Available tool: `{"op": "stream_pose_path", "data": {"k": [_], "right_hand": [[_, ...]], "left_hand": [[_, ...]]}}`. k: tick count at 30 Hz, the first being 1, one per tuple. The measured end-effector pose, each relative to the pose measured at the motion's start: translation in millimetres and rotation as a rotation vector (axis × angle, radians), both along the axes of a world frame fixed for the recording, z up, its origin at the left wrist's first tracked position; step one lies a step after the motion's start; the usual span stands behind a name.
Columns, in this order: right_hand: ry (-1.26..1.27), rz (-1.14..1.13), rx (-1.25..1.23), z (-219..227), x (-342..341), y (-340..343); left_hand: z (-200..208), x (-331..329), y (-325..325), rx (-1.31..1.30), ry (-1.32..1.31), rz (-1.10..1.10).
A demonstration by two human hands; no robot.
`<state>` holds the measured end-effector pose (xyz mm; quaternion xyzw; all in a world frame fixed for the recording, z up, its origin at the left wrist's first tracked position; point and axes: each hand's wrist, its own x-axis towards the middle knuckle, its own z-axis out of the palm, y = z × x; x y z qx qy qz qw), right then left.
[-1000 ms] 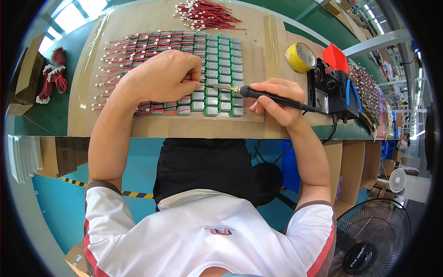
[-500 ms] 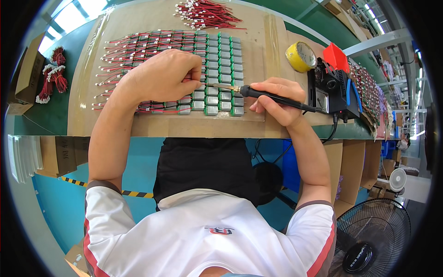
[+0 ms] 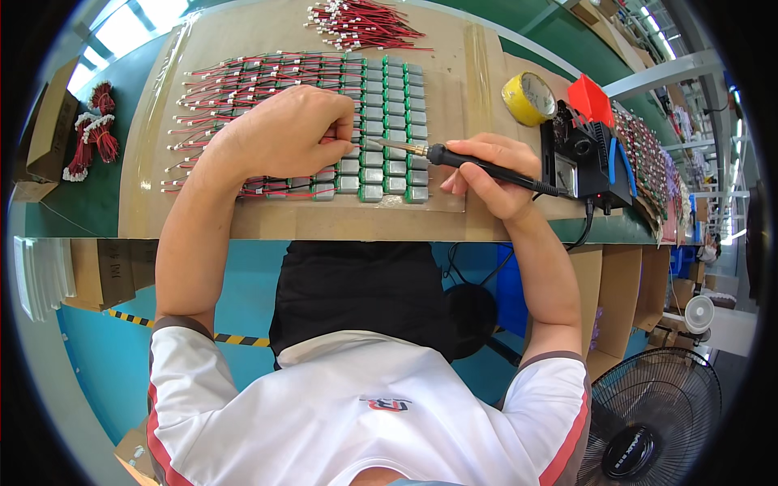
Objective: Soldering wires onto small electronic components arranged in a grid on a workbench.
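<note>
The soldering iron [image 3: 478, 164] lies across the centre right of the frame, its metal tip pointing left onto the grid of small silver motors [image 3: 387, 121] just above centre. The right hand [image 3: 490, 174] has its fingers closed around the iron's black handle, gripping it like a pen. The left hand [image 3: 288, 134], left of centre, rests on the motor rows with fingers curled shut, pinching something at the tip of the iron that is too small to tell. Red wire leads [image 3: 243, 77] run left from the motors over a cardboard sheet [image 3: 203, 40] on the tabletop [image 3: 57, 202]. To the right stand a black soldering station [image 3: 579, 162], a yellow tape roll [image 3: 528, 97] and a red holder [image 3: 590, 99]. A loose pile of red wires [image 3: 361, 20] lies at top centre, more bundles [image 3: 89, 134] at far left.
</note>
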<state>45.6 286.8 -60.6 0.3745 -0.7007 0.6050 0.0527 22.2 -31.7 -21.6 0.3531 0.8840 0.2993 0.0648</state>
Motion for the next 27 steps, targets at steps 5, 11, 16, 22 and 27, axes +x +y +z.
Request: {"op": "stream_pose_path", "data": {"k": [5, 11, 16, 22, 27], "right_hand": [[-0.018, -0.025, -0.027, 0, 1, -2], [0.017, -0.159, 0.025, -2, 2, -2], [0.005, -0.294, -0.011, -8, -3, -5], [-0.038, -0.355, -0.026, -11, -4, -8], [-0.072, -0.379, -0.048, -14, -6, -8]], "left_hand": [[-1, -1, -1, 0.010, 0.009, -0.002], [-5, -2, -3, 0.001, -0.007, -0.009], [0, 0, 0, 0.003, -0.009, 0.000], [-3, 0, -1, 0.014, -0.007, -0.001], [-2, -1, 1, -0.031, -0.040, 0.014]]}}
